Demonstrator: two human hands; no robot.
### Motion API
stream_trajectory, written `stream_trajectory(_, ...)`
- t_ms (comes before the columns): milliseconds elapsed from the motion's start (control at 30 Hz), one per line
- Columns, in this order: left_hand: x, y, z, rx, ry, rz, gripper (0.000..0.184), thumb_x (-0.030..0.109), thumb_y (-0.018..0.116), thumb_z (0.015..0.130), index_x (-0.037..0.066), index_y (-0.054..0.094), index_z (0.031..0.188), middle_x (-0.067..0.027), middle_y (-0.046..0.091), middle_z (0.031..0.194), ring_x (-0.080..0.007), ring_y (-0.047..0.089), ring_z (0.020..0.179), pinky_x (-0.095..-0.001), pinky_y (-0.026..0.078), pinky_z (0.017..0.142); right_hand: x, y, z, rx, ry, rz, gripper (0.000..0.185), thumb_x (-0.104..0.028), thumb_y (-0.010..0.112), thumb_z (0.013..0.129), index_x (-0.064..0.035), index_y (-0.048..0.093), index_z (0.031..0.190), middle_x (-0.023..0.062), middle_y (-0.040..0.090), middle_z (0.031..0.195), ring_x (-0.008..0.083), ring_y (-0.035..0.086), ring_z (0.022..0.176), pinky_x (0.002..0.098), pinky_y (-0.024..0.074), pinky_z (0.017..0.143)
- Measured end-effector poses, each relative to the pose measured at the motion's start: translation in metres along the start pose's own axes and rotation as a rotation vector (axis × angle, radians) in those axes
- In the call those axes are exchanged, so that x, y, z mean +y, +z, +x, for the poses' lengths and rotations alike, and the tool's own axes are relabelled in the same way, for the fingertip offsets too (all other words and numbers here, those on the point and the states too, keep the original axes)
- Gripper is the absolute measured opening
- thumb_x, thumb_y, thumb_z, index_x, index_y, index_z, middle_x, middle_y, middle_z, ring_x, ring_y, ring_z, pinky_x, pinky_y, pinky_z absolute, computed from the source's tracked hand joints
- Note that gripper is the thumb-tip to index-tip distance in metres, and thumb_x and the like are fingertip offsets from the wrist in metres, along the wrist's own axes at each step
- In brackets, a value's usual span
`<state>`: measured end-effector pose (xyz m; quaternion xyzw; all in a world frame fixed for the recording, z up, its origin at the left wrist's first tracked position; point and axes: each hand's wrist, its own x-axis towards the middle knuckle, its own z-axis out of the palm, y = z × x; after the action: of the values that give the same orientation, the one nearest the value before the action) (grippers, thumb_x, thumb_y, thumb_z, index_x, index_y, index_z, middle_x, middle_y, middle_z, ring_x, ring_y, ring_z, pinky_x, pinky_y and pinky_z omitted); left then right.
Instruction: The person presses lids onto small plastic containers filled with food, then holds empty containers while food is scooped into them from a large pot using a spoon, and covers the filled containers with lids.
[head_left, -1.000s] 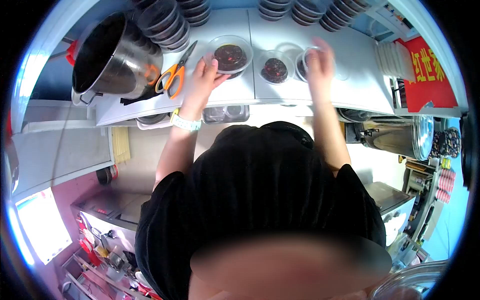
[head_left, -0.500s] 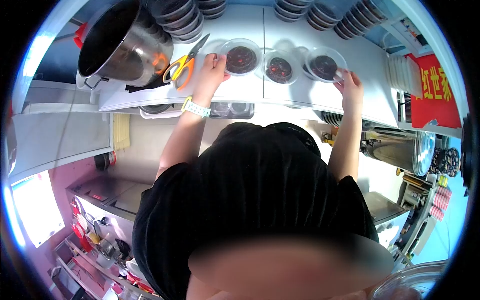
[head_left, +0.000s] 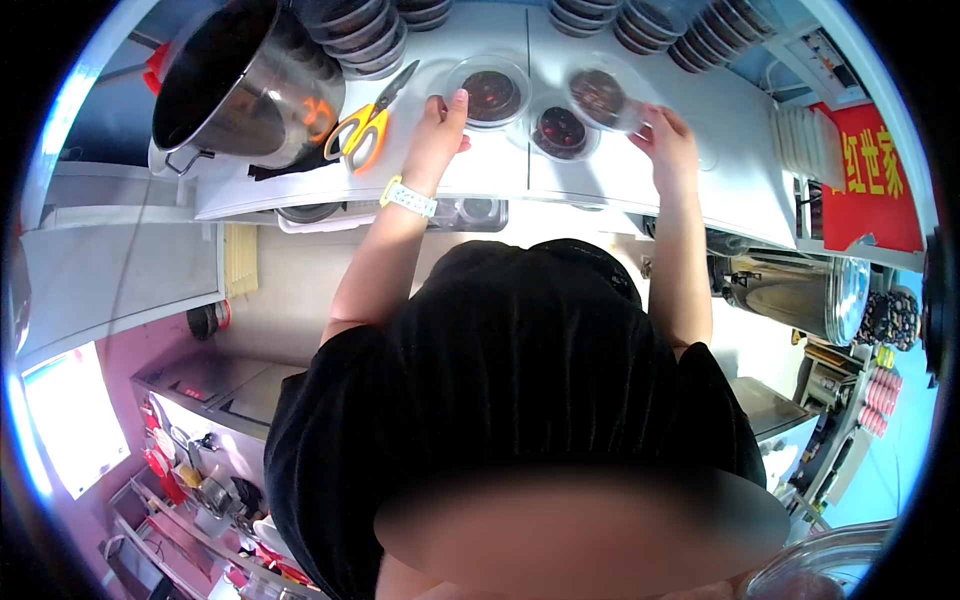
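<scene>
Head view: how are the hands held?

Left hand (head_left: 440,135) reaches toward the upper middle, fingers curled, thumb at the rim of a round tub (head_left: 492,92); whether it grips, I can't tell.

And the right hand (head_left: 668,140)?

Pinching the edge of a tilted tub (head_left: 597,97), upper right of centre, just beside a third tub (head_left: 562,132).

Materials?

Clear plastic, dark glossy contents; upper left, a shiny metal pot (head_left: 260,110) and orange-handled scissors (head_left: 378,108) on a smooth white table (head_left: 740,150).
</scene>
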<state>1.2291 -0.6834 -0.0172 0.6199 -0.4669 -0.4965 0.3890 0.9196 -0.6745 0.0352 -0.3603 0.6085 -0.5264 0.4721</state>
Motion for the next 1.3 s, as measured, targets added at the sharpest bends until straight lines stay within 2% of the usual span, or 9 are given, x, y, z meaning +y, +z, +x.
stream_trajectory(167,-0.013,0.001,0.001,0.046,0.093,-0.134,0.062,0.056,0.038,0.096,-0.002,0.042,0.119,-0.0166,0.051,0.104,-0.0205,0.061,0.074,-0.0304,0.057,0.064,0.005,0.09,0.0,-0.282,0.004,0.091,0.039,-0.03,0.063,0.088,0.0034,0.062,0.108,0.0113,0.065,0.1,0.0174,0.065,0.085,0.026,0.0542,0.076)
stream_trajectory(300,-0.007,-0.005,-0.004,0.01,0.073,-0.331,0.059,0.053,0.036,0.098,0.001,0.036,0.126,-0.0148,0.045,0.111,-0.0203,0.058,0.08,-0.0353,0.057,0.072,0.015,0.084,-0.002,-0.296,0.001,-0.453,0.049,-0.039,0.06,0.089,0.0045,0.06,0.112,0.0168,0.068,0.097,0.0237,0.069,0.082,0.0332,0.0526,0.076)
stream_trajectory(367,-0.009,-0.007,-0.005,-0.011,0.065,-0.375,0.057,0.05,0.037,0.099,0.002,0.033,0.129,-0.0138,0.044,0.111,-0.0208,0.057,0.079,-0.038,0.057,0.075,0.032,0.056,0.002,0.002,-0.392,-0.778,0.043,-0.036,0.056,0.093,0.0035,0.059,0.108,0.0173,0.067,0.085,0.02,0.068,0.067,0.0283,0.0514,0.063)
stream_trajectory(467,-0.012,-0.007,-0.005,-0.05,0.074,-0.429,0.056,0.049,0.04,0.098,0.004,0.032,0.129,-0.0138,0.043,0.112,-0.0209,0.057,0.081,-0.0394,0.056,0.078,0.043,0.023,-0.01,-0.021,-0.186,-1.124,0.036,-0.029,0.056,0.092,0.0043,0.059,0.106,0.0158,0.065,0.079,0.0196,0.065,0.06,0.0305,0.0529,0.06)
stream_trajectory(600,-0.006,-0.009,-0.005,-0.078,0.023,-0.534,0.054,0.048,0.043,0.098,0.005,0.032,0.128,-0.0131,0.042,0.113,-0.0212,0.057,0.082,-0.0402,0.056,0.082,0.059,0.009,-0.009,-0.258,0.183,-0.541,0.032,-0.022,0.056,0.09,0.0065,0.06,0.105,0.0112,0.065,0.083,0.0173,0.066,0.069,0.0291,0.056,0.063)
stream_trajectory(1067,0.007,-0.004,-0.001,-0.119,-0.057,-0.527,0.057,0.048,0.041,0.098,0.001,0.031,0.128,-0.0138,0.041,0.118,-0.0244,0.057,0.087,-0.0412,0.055,0.083,-0.024,0.098,-0.005,-0.322,-0.186,-0.224,0.036,-0.031,0.059,0.092,0.0011,0.062,0.108,0.0121,0.067,0.091,0.0181,0.069,0.078,0.0294,0.0538,0.072)
stream_trajectory(1133,0.008,-0.005,-0.001,-0.107,-0.051,-0.536,0.057,0.049,0.04,0.099,0.0,0.031,0.128,-0.0144,0.041,0.119,-0.025,0.058,0.088,-0.0414,0.055,0.083,-0.023,0.083,-0.006,-0.092,-0.172,-0.392,0.035,-0.029,0.058,0.094,0.0014,0.058,0.112,0.0112,0.064,0.094,0.0167,0.065,0.075,0.0242,0.0547,0.069)
stream_trajectory(1233,0.005,-0.008,0.001,-0.125,-0.026,-0.549,0.056,0.048,0.04,0.099,0.0,0.031,0.127,-0.0141,0.041,0.119,-0.0253,0.058,0.088,-0.0414,0.055,0.082,0.028,0.012,0.04,0.431,-0.604,-0.936,0.051,-0.037,0.063,0.085,0.005,0.055,0.113,0.0296,0.06,0.106,0.0409,0.059,0.101,0.0432,0.0497,0.086)
stream_trajectory(1300,0.003,-0.008,-0.002,-0.119,-0.035,-0.569,0.056,0.047,0.044,0.098,0.0,0.031,0.127,-0.0148,0.04,0.119,-0.025,0.058,0.088,-0.0416,0.055,0.083,0.049,-0.027,0.056,0.455,-0.358,-1.204,0.058,-0.041,0.062,0.085,0.0085,0.054,0.113,0.0298,0.059,0.106,0.0428,0.06,0.095,0.0442,0.0493,0.085)
